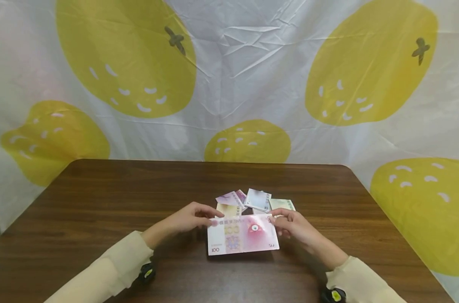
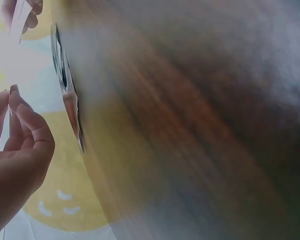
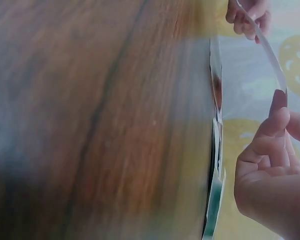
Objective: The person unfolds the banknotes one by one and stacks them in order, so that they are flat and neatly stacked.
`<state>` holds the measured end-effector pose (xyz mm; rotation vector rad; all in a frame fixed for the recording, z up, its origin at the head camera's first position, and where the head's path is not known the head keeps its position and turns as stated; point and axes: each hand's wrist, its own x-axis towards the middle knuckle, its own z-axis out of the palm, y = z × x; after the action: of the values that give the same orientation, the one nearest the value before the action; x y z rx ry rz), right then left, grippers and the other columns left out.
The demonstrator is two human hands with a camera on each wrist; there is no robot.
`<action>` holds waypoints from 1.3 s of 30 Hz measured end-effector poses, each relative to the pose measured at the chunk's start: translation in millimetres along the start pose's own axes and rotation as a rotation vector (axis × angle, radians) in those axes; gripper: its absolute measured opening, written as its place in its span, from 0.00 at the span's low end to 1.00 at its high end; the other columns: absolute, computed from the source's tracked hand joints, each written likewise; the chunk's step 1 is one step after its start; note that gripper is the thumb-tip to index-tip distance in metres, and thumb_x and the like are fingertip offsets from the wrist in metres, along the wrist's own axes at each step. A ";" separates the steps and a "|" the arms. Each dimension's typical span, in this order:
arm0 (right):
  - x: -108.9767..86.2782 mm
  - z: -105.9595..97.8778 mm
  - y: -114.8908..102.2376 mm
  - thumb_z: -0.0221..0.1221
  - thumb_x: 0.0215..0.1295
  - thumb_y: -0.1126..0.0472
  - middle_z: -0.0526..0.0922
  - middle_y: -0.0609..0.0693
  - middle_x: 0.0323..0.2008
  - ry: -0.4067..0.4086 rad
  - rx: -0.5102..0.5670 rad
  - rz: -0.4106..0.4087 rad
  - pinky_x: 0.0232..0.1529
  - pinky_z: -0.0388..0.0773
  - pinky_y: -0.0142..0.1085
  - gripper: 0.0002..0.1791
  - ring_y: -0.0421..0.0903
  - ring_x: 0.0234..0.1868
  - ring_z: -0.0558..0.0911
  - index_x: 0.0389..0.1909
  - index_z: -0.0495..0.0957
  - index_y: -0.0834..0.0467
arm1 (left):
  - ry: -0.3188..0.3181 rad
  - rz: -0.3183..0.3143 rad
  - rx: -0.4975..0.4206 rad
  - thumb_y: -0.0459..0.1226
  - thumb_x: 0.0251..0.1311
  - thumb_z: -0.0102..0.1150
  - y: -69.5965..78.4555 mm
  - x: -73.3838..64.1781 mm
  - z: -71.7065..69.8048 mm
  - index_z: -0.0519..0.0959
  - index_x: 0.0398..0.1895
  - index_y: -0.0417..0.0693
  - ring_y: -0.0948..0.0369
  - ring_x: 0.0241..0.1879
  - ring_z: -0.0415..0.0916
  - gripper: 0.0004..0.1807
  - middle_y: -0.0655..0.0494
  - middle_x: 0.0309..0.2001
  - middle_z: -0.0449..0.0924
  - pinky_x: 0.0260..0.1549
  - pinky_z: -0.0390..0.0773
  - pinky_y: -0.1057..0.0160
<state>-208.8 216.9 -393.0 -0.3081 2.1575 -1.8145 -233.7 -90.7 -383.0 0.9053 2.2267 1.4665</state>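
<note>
A pink and white banknote (image 1: 223,242) marked 100 is held up between both hands, above the table. My left hand (image 1: 191,216) pinches its upper left corner with thumb and fingers. At the opposite end my right hand (image 1: 295,227) pinches the upper right edge. In the right wrist view the note (image 3: 270,50) shows edge-on as a thin, slightly bent strip. Just behind it several other notes lie spread on the table: a purple one (image 1: 228,198), a bluish one (image 1: 258,199), a yellowish one (image 1: 225,209) and a green one (image 1: 283,204). The held note partly covers them.
The dark brown wooden table (image 1: 112,202) has rounded far corners. Behind it hangs a white cloth (image 1: 248,84) printed with yellow fruit. Dark wrist devices show below both cuffs, one of them a black strap (image 1: 147,272) at the left.
</note>
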 end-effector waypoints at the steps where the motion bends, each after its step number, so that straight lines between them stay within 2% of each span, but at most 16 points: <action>1: -0.3 -0.9 0.5 0.55 0.59 0.61 0.70 0.47 0.19 -0.008 -0.002 0.001 0.17 0.60 0.27 0.18 0.38 0.18 0.66 0.46 0.68 0.69 | -0.011 0.003 0.003 0.29 0.53 0.55 -0.5 -0.2 0.0 0.77 0.43 0.36 0.59 0.22 0.65 0.13 0.51 0.31 0.75 0.22 0.69 0.63; 4: -1.8 -2.7 1.4 0.56 0.58 0.61 0.72 0.46 0.19 -0.039 -0.006 0.007 0.18 0.60 0.27 0.21 0.38 0.18 0.67 0.49 0.67 0.70 | -0.041 0.003 0.014 0.30 0.53 0.56 -1.5 -0.5 0.3 0.78 0.43 0.36 0.61 0.22 0.66 0.13 0.52 0.33 0.76 0.23 0.69 0.64; 6: -2.8 -3.7 2.0 0.56 0.57 0.62 0.72 0.45 0.18 -0.057 -0.012 0.009 0.18 0.60 0.27 0.22 0.38 0.18 0.67 0.50 0.66 0.70 | -0.057 -0.012 0.024 0.32 0.54 0.56 -9.9 1.6 0.3 0.78 0.43 0.39 0.62 0.23 0.66 0.13 0.55 0.32 0.76 0.23 0.70 0.64; 16: -2.7 -7.8 7.6 0.56 0.56 0.65 0.76 0.46 0.21 -0.128 -0.052 0.003 0.18 0.61 0.27 0.21 0.39 0.20 0.69 0.49 0.67 0.71 | -0.135 -0.039 0.041 0.31 0.54 0.55 -13.4 1.7 2.1 0.78 0.44 0.39 0.63 0.23 0.68 0.13 0.55 0.27 0.72 0.23 0.72 0.65; 23: 0.3 -10.2 12.7 0.57 0.55 0.66 0.77 0.49 0.23 -0.164 -0.126 0.008 0.17 0.62 0.27 0.18 0.39 0.20 0.70 0.46 0.70 0.69 | -0.186 -0.001 0.058 0.27 0.52 0.54 -13.8 0.7 4.5 0.77 0.43 0.36 0.63 0.22 0.68 0.13 0.55 0.24 0.72 0.20 0.71 0.66; 30: 0.7 -9.1 14.3 0.57 0.55 0.66 0.75 0.49 0.22 -0.196 -0.183 -0.008 0.16 0.62 0.27 0.16 0.39 0.18 0.70 0.45 0.71 0.68 | -0.189 0.013 0.156 0.31 0.53 0.56 -11.0 -0.5 6.1 0.78 0.42 0.39 0.65 0.20 0.67 0.12 0.59 0.22 0.71 0.18 0.70 0.67; 34: 0.5 -7.6 13.7 0.58 0.54 0.65 0.76 0.49 0.23 -0.203 -0.219 -0.017 0.15 0.62 0.27 0.15 0.39 0.18 0.70 0.43 0.72 0.67 | -0.182 0.021 0.228 0.32 0.53 0.57 -9.8 -1.4 5.9 0.79 0.41 0.40 0.65 0.24 0.66 0.12 0.59 0.25 0.73 0.22 0.69 0.68; 39: 2.2 -7.0 13.6 0.58 0.54 0.67 0.76 0.50 0.25 -0.215 -0.263 -0.042 0.14 0.61 0.27 0.14 0.39 0.19 0.69 0.42 0.73 0.66 | -0.166 0.002 0.294 0.32 0.52 0.58 -9.8 -1.4 6.1 0.80 0.40 0.43 0.65 0.27 0.66 0.10 0.61 0.26 0.73 0.27 0.67 0.67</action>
<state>-213.0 225.0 -405.6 -0.5831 2.2468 -1.4406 -232.4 -90.1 -394.5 1.0747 2.3502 1.0370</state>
